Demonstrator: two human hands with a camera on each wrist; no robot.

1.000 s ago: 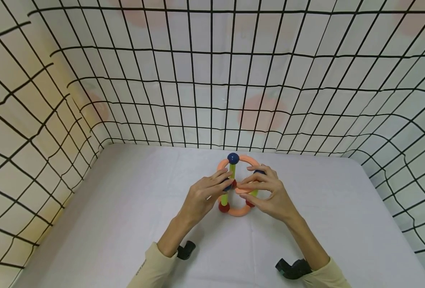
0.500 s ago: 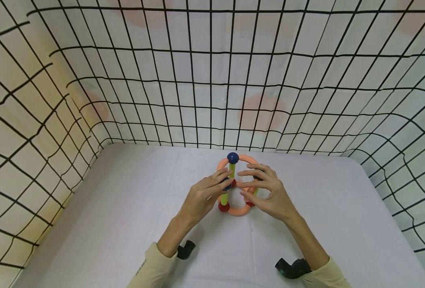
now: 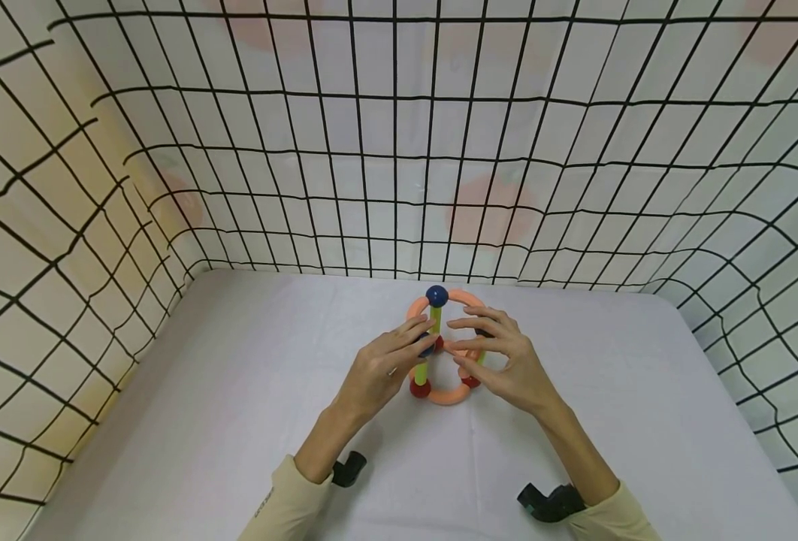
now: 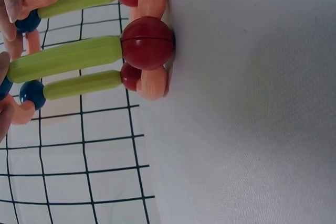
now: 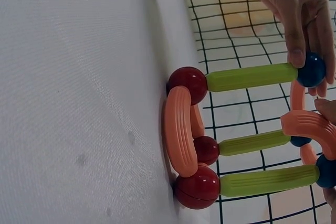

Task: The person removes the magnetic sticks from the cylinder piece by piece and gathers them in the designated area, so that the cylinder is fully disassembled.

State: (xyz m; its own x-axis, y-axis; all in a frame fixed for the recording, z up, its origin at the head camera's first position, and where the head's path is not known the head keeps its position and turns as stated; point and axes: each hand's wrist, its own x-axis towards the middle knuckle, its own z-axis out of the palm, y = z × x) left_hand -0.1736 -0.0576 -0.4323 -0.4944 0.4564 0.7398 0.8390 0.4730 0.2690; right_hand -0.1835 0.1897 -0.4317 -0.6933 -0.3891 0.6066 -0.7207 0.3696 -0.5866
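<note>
We see a toy (image 5: 254, 142) near the back of the white table (image 3: 203, 421), a bit right of the middle. It stands up straight, with three red balls (image 5: 197, 187) at the bottom, right on the cloth. Green sticks (image 5: 252, 78) go up from them to blue balls, and bent orange pieces link the red balls low down. Up high, orange pieces run from the far blue ball (image 3: 437, 296) toward the other two.

The left hand (image 3: 376, 368) pinches the near left ball (image 5: 312, 70) (a blue one), with its thumb on one side and its fingers on the other. The right hand (image 3: 510, 368) is at the blue ball on the right (image 5: 326, 172). It pinches a loose-ended orange bar (image 5: 307, 125) there, and we see a fingertip on it. One end seems to touch that ball, but we can't tell if it sticks. The other end points down and joins nothing.

Both arms have tan sleeves (image 3: 289, 500), and a black gadget (image 3: 549, 503) sits at each wrist. Behind the table we see a black net (image 3: 395, 96) in front of a pale wall.
</note>
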